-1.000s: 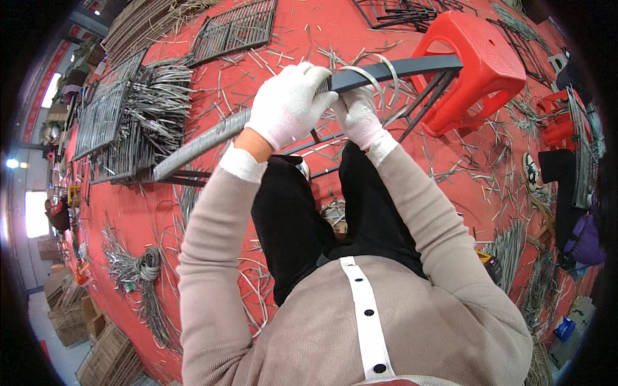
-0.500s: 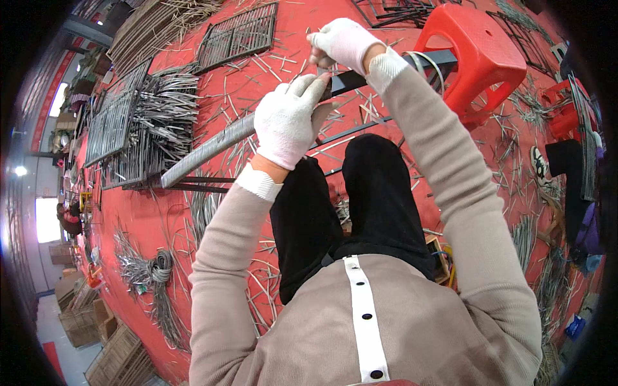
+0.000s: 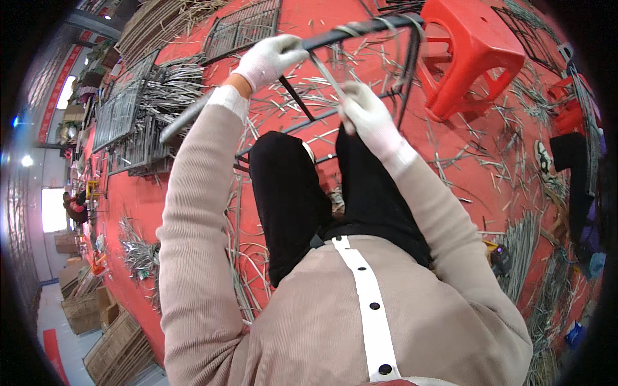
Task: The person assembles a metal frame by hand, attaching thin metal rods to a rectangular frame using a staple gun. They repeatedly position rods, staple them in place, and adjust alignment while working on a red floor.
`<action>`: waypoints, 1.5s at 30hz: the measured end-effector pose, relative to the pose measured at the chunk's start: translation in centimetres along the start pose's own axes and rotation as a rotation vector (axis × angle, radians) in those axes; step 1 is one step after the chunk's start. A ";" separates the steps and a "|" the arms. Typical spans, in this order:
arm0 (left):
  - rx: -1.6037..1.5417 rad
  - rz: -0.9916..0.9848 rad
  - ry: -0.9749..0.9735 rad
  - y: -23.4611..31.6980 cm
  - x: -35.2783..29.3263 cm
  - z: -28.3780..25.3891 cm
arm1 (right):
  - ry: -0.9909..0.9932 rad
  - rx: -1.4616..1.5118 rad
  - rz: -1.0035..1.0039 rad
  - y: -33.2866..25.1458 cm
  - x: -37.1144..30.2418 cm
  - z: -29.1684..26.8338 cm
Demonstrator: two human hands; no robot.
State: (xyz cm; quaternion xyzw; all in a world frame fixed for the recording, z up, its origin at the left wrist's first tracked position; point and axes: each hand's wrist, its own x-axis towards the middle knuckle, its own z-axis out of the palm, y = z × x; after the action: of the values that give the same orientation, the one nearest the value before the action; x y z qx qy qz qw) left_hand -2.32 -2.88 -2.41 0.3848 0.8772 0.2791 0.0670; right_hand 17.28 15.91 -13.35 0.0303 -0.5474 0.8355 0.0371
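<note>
A dark metal frame (image 3: 335, 35) stands tilted above my knees, its bar slanting across the view. My left hand (image 3: 269, 62), in a white glove, is closed round this bar. To its left, the bar is wrapped in grey strip (image 3: 187, 120); to its right, dark metal shows bare. A flat grey strip (image 3: 327, 74) runs tautly down from the bar beside my left hand. My right hand (image 3: 372, 119), also gloved, pinches the strip's lower end over my right knee. Loose pale strip hangs in loops around the frame's right corner.
A red plastic stool (image 3: 473, 38) stands close by the frame's right corner. Woven grey panels (image 3: 125, 103) and a heap of strips (image 3: 170, 87) lie at the left. Cut strips litter the red floor. A person's shoe (image 3: 544, 157) shows at the far right.
My left hand has shifted left and up along the bar. The right hand has come down from above the bar, drawing the strip toward my knees. The frame has tilted and risen on the right.
</note>
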 end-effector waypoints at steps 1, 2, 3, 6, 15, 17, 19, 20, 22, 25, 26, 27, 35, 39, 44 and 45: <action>0.113 0.029 0.091 -0.7 0.4 0.4 | -0.055 -0.071 -0.043 -0.7 -3.7 -1.8; 0.228 0.019 0.164 -1.4 1.0 0.6 | -0.020 -0.127 -0.026 -1.4 -7.6 -3.2; 0.268 -0.030 0.159 -2.1 1.7 0.6 | 0.033 -0.299 0.043 -2.4 -11.9 -4.9; 0.278 -0.075 0.202 -4.1 3.7 0.8 | 0.224 -0.491 0.310 -4.3 -24.1 -8.0; 0.144 -0.004 0.150 -1.1 1.9 0.0 | 0.682 -1.640 0.311 -2.5 -30.6 -14.2; 0.192 -0.001 0.226 1.6 -1.3 1.2 | 0.571 -1.297 -0.096 -2.0 -21.8 -12.2; 0.190 -0.001 0.238 4.1 -4.0 2.1 | 0.413 -1.074 -0.326 -1.3 -10.7 -8.3; 0.202 -0.020 0.253 5.0 -5.0 2.4 | 0.284 -0.927 -0.407 -1.1 -5.2 -5.9; 0.188 -0.028 0.257 6.1 -6.3 2.6 | 0.122 -0.572 -0.254 -1.2 3.2 -1.3; 0.303 0.030 0.264 5.9 -6.3 2.4 | -0.073 -0.257 0.052 -3.4 7.0 3.4; 0.336 0.063 0.276 5.5 -5.9 2.4 | 0.011 -0.201 0.111 -4.4 6.1 4.4; 0.348 0.116 0.338 5.1 -5.6 2.4 | -0.011 -0.295 0.067 -5.6 4.4 4.9; 0.332 0.195 0.633 5.7 -5.8 5.0 | 0.002 -0.508 -0.089 -8.7 14.6 2.1; 0.513 0.266 0.565 6.6 -5.5 4.6 | -0.161 -0.646 0.183 -10.5 18.4 1.6; 0.339 0.078 0.174 6.1 -2.9 1.7 | 0.380 -0.910 -0.791 -9.6 4.8 4.7; 0.266 0.030 0.085 5.8 -2.3 1.2 | 0.317 -0.686 -0.461 -7.9 3.4 5.3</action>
State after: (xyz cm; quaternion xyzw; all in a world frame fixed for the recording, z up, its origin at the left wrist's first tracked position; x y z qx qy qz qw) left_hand 3.36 -0.86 -0.48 0.3912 0.9026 0.1776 -0.0261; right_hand 14.66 14.32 -3.70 0.0088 -0.7594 0.5699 0.3137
